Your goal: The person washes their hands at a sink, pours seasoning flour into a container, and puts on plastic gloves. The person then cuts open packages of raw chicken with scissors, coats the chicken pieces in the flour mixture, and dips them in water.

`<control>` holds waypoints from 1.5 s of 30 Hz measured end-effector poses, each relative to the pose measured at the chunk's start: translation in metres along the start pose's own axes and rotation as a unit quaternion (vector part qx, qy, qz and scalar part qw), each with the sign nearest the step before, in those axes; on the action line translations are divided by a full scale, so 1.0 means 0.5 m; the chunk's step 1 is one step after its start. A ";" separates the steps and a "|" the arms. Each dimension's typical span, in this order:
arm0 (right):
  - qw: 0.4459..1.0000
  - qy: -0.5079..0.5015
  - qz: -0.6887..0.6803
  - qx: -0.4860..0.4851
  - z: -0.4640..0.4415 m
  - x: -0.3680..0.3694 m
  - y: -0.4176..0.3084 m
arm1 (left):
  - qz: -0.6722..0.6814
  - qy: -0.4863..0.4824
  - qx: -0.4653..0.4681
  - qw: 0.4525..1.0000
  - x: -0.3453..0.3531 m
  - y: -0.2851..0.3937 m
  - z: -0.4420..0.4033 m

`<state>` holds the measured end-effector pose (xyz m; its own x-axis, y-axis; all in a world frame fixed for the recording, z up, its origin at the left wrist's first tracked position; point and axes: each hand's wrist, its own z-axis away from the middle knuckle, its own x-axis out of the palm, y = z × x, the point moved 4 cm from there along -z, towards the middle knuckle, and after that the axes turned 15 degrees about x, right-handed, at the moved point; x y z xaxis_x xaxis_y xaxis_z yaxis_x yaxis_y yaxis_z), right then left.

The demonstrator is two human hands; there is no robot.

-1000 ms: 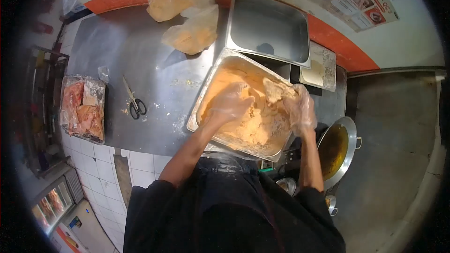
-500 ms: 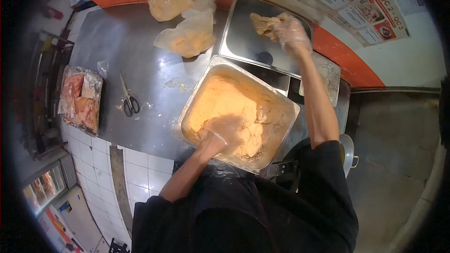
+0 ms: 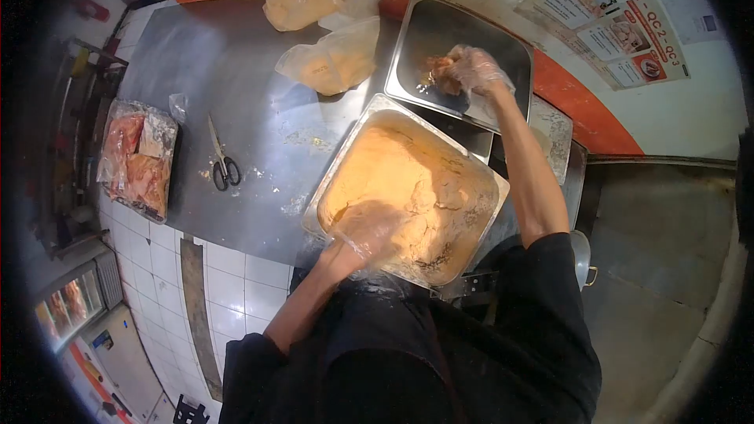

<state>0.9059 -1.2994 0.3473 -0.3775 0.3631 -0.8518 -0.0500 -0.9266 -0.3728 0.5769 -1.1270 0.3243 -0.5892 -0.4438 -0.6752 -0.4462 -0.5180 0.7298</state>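
In a plastic glove, my right hand grips a wet, brownish piece of meat low in the rear metal pan, where bright splashes of liquid show beside it. My left hand, also gloved, is at the near left side of the deep metal tub. Pale orange flour fills that tub, with lumpy patches to the right. Blur hides the left fingers, and I cannot tell whether they hold anything.
Two bags of breading, a front bag and a back bag, lie behind the tub. Scissors rest on the steel table. A plastic-wrapped tray of raw meat sits at the left edge. A pot stands right.
My right hand has lowered the meat into the rear pan; the meat looks darker and wetter, and liquid splashes. My left hand stays in the tub. The whole view has shifted slightly.
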 end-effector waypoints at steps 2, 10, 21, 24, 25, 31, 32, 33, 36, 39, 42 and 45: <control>0.999 -0.008 -0.043 0.001 0.013 -0.043 -0.004 | -0.037 0.143 0.080 0.986 -0.007 0.012 0.014; 0.980 0.021 -0.198 0.000 0.157 -0.160 -0.084 | 0.020 0.122 0.078 0.989 0.011 0.019 0.024; 0.984 -0.138 -0.105 -0.041 0.344 -0.036 -0.169 | 0.007 0.191 0.116 0.975 0.019 0.020 0.043; 0.998 -0.054 -0.011 -0.033 0.363 0.027 -0.116 | 0.059 0.222 0.085 0.970 0.036 0.002 0.052; 1.000 -0.015 0.019 -0.012 0.378 0.037 -0.102 | 0.039 0.221 0.085 0.971 0.040 -0.006 0.055; 0.969 -0.024 0.245 0.035 0.439 0.223 0.124 | 0.114 0.318 0.106 0.935 0.035 -0.019 0.047; 0.992 0.008 0.116 0.042 0.431 0.249 0.165 | 0.163 0.328 0.103 0.925 0.026 -0.023 0.037; 0.998 0.037 -0.025 0.034 0.425 0.276 0.207 | 0.212 0.338 0.100 0.911 0.016 -0.028 0.028; 0.985 0.036 -0.168 0.010 0.447 0.265 0.203 | 0.530 0.263 -0.187 0.784 -0.023 -0.040 0.006; 0.954 0.047 -0.289 0.062 0.477 0.231 0.148 | 0.614 0.317 -0.066 0.720 -0.049 -0.069 -0.004; 0.937 -0.070 -0.267 0.214 0.501 0.172 0.080 | 0.383 0.290 0.012 0.877 -0.079 -0.080 -0.022; 0.937 -0.084 -0.297 0.161 0.508 0.145 0.033 | 0.405 0.234 -0.022 0.884 -0.111 -0.039 -0.038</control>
<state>0.6427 -1.3135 0.3725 -0.3332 0.8292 -0.4487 -0.5634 -0.5567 -0.6104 0.6310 -1.1060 0.3454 -0.3557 -0.9304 0.0890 0.0277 0.0847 0.9960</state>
